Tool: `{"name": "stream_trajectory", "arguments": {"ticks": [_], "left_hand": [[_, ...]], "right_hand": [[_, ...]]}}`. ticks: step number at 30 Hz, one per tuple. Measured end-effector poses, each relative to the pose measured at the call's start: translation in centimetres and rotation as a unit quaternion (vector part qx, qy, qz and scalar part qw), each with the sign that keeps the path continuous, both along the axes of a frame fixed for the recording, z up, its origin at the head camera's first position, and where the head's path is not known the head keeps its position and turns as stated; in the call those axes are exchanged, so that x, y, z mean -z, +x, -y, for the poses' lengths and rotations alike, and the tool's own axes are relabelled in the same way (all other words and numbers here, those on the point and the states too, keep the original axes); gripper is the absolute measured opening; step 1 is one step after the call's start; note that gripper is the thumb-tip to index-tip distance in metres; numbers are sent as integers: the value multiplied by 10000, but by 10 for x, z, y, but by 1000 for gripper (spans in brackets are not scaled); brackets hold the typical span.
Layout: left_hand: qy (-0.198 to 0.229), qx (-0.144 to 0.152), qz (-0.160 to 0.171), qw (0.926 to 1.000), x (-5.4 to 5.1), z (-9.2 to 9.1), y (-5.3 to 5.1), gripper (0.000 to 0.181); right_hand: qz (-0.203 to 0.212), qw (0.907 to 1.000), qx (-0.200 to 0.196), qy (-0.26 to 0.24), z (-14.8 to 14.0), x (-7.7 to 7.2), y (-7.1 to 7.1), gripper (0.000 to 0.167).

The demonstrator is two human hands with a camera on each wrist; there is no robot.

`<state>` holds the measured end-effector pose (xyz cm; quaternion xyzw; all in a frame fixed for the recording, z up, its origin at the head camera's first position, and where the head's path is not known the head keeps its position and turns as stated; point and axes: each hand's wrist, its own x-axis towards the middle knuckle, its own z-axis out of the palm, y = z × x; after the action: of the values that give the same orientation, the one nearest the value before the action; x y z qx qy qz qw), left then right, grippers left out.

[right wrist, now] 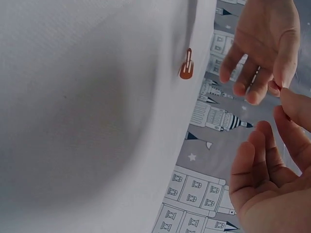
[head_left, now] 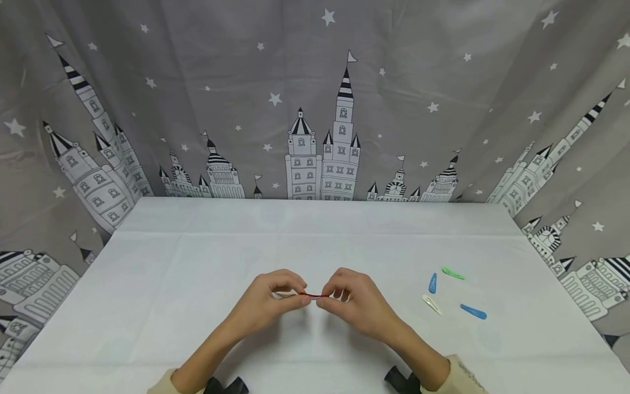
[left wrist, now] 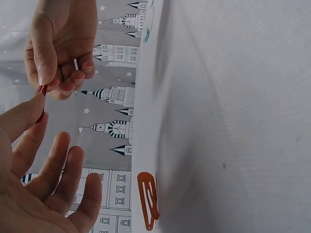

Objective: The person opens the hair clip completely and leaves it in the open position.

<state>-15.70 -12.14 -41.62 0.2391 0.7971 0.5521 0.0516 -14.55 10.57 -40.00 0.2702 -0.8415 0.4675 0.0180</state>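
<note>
Between the two hands, low in the middle of the head view, is a thin red hair clip (head_left: 315,296). The left hand (head_left: 266,303) pinches one end with thumb and index finger; the right hand (head_left: 360,305) pinches the other end the same way. In the left wrist view the red clip (left wrist: 42,90) stands tilted between the fingertips, mostly covered by them. The other fingers of both hands are loosely bent. An orange hair clip (left wrist: 142,191) lies on the white surface, seen also in the right wrist view as an orange clip (right wrist: 186,74).
Right of the hands on the white table (head_left: 172,306) lie a green clip (head_left: 453,273), a small blue clip (head_left: 432,283), a cream clip (head_left: 432,305) and another blue clip (head_left: 473,312). A grey curtain (head_left: 236,82) with printed castles hangs behind the table.
</note>
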Motion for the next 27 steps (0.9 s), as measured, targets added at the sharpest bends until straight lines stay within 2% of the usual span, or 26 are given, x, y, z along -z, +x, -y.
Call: {"name": "stream_trajectory", "arguments": {"ticks": [10,17,23,27], "left_hand": [[-36,-201,-114,9997,-4,-1,2,11],[-115,-298,-397,9987,-3,-2,3,11],[-405,-606,-699,9949,-2,-3,5,15],[-398,-717,-637,9946,0,-5,6,14]], "right_hand": [[-196,9997,133,-68,4,3,3,13],[-502,9980,342,147,7,3,4,16],[-654,9965,463,234,9,6,5,19],[-826,9951,504,226,10,9,4,19]]}}
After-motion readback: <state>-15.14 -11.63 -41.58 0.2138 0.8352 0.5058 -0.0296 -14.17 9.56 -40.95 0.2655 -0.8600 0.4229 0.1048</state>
